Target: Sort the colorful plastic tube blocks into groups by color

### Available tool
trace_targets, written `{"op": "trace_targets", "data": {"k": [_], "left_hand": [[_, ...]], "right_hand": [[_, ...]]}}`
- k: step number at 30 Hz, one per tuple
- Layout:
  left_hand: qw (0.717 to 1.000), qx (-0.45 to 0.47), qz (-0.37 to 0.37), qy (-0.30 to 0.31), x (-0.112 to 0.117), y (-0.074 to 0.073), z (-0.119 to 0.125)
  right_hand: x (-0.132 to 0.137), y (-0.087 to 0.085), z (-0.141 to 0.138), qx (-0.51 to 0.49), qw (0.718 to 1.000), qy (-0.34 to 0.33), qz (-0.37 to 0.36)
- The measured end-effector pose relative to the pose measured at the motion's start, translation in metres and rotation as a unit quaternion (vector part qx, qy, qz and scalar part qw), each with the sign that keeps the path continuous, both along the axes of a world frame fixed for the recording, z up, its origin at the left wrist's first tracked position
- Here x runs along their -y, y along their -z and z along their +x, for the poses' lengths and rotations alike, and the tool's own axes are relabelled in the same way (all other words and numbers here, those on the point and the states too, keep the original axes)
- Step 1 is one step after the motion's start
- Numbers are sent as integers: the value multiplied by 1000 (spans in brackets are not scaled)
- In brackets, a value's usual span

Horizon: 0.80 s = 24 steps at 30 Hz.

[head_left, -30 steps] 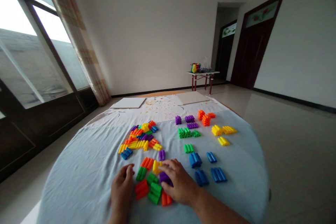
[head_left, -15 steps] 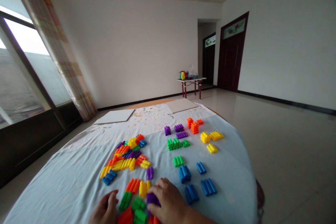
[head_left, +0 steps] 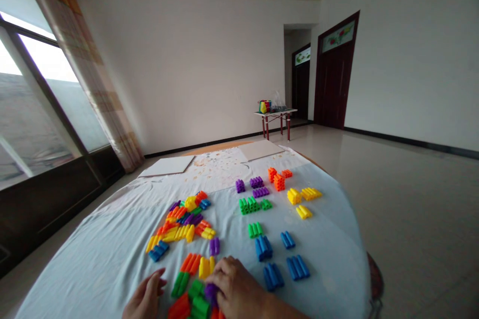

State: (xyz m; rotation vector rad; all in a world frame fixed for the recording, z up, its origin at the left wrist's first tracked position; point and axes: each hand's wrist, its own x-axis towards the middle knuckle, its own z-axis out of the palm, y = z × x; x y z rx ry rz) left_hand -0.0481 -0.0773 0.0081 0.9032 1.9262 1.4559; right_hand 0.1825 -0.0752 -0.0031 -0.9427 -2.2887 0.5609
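My right hand [head_left: 236, 286] is closed on a purple block [head_left: 211, 294] of joined tubes, low in the view; the fingers cover part of it. My left hand [head_left: 145, 295] rests at the near left, fingers loosely curled and a little apart, with nothing seen in it. Between the hands lie green blocks [head_left: 200, 307], a red-orange block [head_left: 179, 306] and another green block [head_left: 180, 284]. Just beyond them are an orange block [head_left: 191, 263] and a yellow one [head_left: 204, 267]. A small purple block [head_left: 214, 246] lies farther off.
A mixed-colour pile [head_left: 183, 222] lies left of centre. To the right, blocks sit in colour groups: blue [head_left: 273, 276], green [head_left: 249, 205], purple [head_left: 256, 182], orange [head_left: 279, 182], yellow [head_left: 294, 196]. Two pale boards [head_left: 167, 165] lie at the cloth-covered table's far side.
My right hand has shifted slightly left with the purple block, which now shows less between the fingers. My left hand has moved slightly left. The view has turned a little left.
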Motion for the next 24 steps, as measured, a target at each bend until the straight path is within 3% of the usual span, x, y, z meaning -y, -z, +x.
{"op": "trace_targets", "data": {"k": [3,7,10,13,17,21,24], "left_hand": [[995,100,-7,-7,-3,-3,0],[964,254,-55,-55,-6,-18,1],[953,285,-78,-65,-5,-31,0],[973,214,-63,-60,-6,-35,-8],[998,7,-57,-29,-14,-21,-22],[973,-206,-100,-7,-16,-2,-21],[952,-273,-138,7,-12,2,-13]], "right_hand": [[2,1,1,4,1000,-3,3],[4,-1,2,-5,1000,-5,-18],[6,-3,4,-16,999,5,-41],[7,-5,5,-23,998,18,-55],[7,-4,6,-12,998,35,-56],[7,-9,5,-29,998,32,-44],[8,-17,5,-66,997,19,-42]]}}
